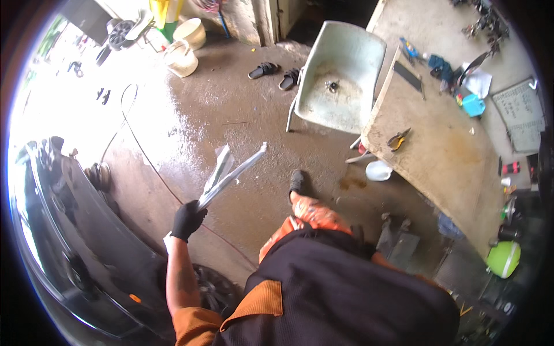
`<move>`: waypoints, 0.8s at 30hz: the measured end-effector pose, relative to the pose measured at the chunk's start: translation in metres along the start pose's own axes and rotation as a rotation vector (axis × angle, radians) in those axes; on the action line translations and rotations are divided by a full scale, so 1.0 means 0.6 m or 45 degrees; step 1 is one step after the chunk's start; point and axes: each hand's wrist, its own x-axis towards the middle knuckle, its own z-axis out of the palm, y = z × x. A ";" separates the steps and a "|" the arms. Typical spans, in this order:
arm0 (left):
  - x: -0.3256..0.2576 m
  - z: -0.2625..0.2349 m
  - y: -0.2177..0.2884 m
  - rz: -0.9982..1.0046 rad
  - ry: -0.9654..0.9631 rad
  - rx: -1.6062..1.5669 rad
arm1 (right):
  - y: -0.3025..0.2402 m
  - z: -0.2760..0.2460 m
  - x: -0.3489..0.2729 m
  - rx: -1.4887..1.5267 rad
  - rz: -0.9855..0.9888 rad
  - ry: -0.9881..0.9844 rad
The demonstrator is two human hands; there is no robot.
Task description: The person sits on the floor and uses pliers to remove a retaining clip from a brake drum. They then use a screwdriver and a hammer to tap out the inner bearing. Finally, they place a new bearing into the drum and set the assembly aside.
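In a black glove, my left hand (189,221) is closed around the lower end of a long, narrow strip of shiny clear-and-silver plastic wrapping (231,176). Its two pieces spread apart toward the far end, held up over the wet floor. Whether anything is inside the wrapping I cannot make out. Beside my left forearm stands a dark car (86,248). My right hand (365,245) shows only as a dark gloved shape low by my right hip, partly covered by my clothing; its fingers are hidden.
Ahead stands a dirty pale plastic chair (337,81) with a small metal part on its seat. To the right, a workbench (438,155) carries pliers (399,139) and other tools. Sandals (264,70), buckets (180,59) and a cable (141,147) are on the floor.
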 end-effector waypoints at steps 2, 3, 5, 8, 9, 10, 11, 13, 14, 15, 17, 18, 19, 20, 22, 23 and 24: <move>0.035 -0.016 -0.055 0.025 0.051 0.091 | -0.092 -0.057 0.022 0.119 0.010 -0.053; 0.060 -0.015 -0.084 0.035 0.095 0.113 | -0.134 -0.098 0.037 0.235 0.000 0.054; 0.103 -0.016 -0.131 -0.043 -0.011 0.088 | -0.204 -0.174 0.064 0.491 -0.042 0.302; 0.186 -0.047 -0.121 -0.275 -0.175 -0.142 | -0.300 -0.301 0.101 0.564 0.071 0.318; 0.210 -0.066 -0.105 -0.383 -0.244 -0.241 | -0.337 -0.339 0.110 0.599 0.069 0.291; 0.245 -0.089 -0.073 -0.482 -0.317 -0.306 | -0.375 -0.387 0.124 0.636 0.072 0.270; 0.285 -0.099 -0.061 -0.448 -0.344 -0.268 | -0.416 -0.437 0.142 0.675 0.066 0.247; 0.365 -0.115 -0.067 -0.374 -0.396 -0.188 | -0.493 -0.540 0.180 0.556 0.015 0.319; 0.407 -0.109 -0.098 -0.255 -0.397 -0.109 | -0.533 -0.571 0.188 0.497 -0.012 0.345; 0.449 -0.110 -0.108 -0.267 -0.417 -0.080 | -0.575 -0.607 0.161 0.568 -0.204 0.435; 0.541 -0.129 -0.066 -0.174 -0.456 -0.048 | -0.624 -0.690 0.161 0.563 -0.414 0.618; 0.598 -0.140 -0.050 -0.163 -0.440 -0.051 | -0.637 -0.723 0.193 0.502 -0.426 0.705; 0.636 -0.159 -0.013 -0.129 -0.472 -0.025 | -0.645 -0.749 0.220 0.440 -0.421 0.776; 0.680 -0.188 0.041 -0.093 -0.505 0.005 | -0.649 -0.758 0.252 0.269 -0.353 0.906; 0.734 -0.230 0.118 -0.054 -0.547 0.012 | -0.670 -0.777 0.301 0.162 -0.258 0.954; 0.762 -0.246 0.149 -0.038 -0.554 -0.006 | -0.680 -0.794 0.324 0.193 -0.279 0.920; 0.791 -0.259 0.178 -0.014 -0.573 -0.027 | -0.686 -0.804 0.341 0.224 -0.284 0.887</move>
